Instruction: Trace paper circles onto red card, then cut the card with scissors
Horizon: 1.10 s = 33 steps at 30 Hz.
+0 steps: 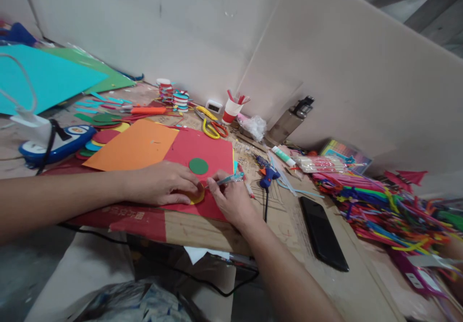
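My left hand [168, 183] lies flat with its fingers stretched out, pressing on a yellow disc [198, 198] that it partly covers. The disc rests on a red sheet [213, 153]. In a closed grip, my right hand [231, 199] holds a pen [233, 178] with a clear bluish barrel, its tip by the disc's edge. Just above the fingertips, a green disc [198, 166] lies on the same red sheet. An orange sheet [135, 143] adjoins it on the left, near my left wrist.
Scissors [213, 128], a red-and-white cup [231, 109] and an orange cutter [148, 111] are farther back. On the right are a blue glue gun [267, 177], a black phone [322, 232] and colourful pipe cleaners [383, 211]. A blue power strip [60, 143] stands left.
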{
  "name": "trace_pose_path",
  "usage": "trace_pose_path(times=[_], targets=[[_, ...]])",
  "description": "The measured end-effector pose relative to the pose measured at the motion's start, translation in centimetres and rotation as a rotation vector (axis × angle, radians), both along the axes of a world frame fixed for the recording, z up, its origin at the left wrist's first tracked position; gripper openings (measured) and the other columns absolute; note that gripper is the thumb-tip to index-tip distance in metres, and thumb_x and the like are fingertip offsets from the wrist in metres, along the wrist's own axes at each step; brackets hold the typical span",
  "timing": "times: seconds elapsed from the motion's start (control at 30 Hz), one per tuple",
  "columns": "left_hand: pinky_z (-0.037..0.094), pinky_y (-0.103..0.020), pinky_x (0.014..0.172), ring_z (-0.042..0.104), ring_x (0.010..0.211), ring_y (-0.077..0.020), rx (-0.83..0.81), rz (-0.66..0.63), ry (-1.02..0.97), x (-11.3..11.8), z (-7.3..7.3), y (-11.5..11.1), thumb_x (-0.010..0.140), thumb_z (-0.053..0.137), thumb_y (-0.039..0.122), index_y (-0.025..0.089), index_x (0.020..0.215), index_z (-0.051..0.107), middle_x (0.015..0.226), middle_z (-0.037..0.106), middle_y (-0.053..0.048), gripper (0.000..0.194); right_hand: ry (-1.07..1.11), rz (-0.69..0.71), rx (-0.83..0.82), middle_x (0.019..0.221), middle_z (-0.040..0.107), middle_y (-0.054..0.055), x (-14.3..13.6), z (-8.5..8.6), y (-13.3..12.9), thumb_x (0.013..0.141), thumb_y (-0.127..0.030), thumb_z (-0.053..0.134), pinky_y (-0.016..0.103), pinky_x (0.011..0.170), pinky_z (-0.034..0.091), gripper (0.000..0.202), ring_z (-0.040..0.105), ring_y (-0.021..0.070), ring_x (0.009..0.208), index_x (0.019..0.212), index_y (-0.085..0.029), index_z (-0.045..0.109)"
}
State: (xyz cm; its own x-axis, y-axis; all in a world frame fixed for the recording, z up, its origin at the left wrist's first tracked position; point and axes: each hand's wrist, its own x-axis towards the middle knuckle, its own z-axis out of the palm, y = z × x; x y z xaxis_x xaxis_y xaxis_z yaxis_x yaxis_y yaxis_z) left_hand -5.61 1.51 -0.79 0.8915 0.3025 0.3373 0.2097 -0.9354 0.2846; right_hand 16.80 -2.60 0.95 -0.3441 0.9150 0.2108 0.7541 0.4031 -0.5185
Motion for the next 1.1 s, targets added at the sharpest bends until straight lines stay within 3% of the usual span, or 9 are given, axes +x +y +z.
trace_pose_path(times=[0.17,0.5,0.73,1.1], targets=[[0.049,-0.024,0.080,0.067,0.091,-0.0160,0.002,-0.002,-0.026,0.08,0.25,-0.06,0.090,0.061,0.020,0.024,0.100,0.070,0.105,0.073,-0.004,0.014,-0.024,0.021,0.057,0.064,0.060,0.002,0.02,-0.18,-0.05,0.096,-0.032,0.046,0.027,0.060,0.033,0.029,0.051,0.0149,0.062,0.073,-0.021,0.059],[0.046,-0.024,0.075,0.065,0.086,-0.0159,-0.004,-0.016,0.002,0.18,0.78,-0.29,0.091,0.058,0.017,0.023,0.094,0.069,0.098,0.073,-0.004,0.013,0.013,0.059,0.014,0.058,0.051,-0.001,0.01,-0.09,-0.49,0.096,-0.032,0.044,0.026,0.058,0.032,0.030,0.046,0.0134,0.057,0.068,-0.021,0.051],[0.048,-0.024,0.075,0.067,0.086,-0.0162,-0.049,-0.029,-0.026,0.04,0.73,0.10,0.088,0.059,0.013,0.023,0.088,0.072,0.098,0.074,-0.005,0.017,0.004,0.069,0.035,0.059,0.052,-0.001,0.05,-0.13,-0.65,0.095,-0.032,0.045,0.026,0.058,0.033,0.028,0.047,0.0136,0.058,0.070,-0.021,0.053],[0.049,-0.026,0.084,0.067,0.094,-0.0182,-0.030,-0.046,0.020,-0.18,0.36,0.39,0.091,0.057,0.015,0.024,0.100,0.072,0.105,0.074,-0.006,0.019,-0.030,0.087,0.067,0.059,0.052,0.000,-0.13,-0.06,-0.90,0.095,-0.033,0.045,0.027,0.057,0.029,0.029,0.047,0.0142,0.058,0.070,-0.022,0.053]])
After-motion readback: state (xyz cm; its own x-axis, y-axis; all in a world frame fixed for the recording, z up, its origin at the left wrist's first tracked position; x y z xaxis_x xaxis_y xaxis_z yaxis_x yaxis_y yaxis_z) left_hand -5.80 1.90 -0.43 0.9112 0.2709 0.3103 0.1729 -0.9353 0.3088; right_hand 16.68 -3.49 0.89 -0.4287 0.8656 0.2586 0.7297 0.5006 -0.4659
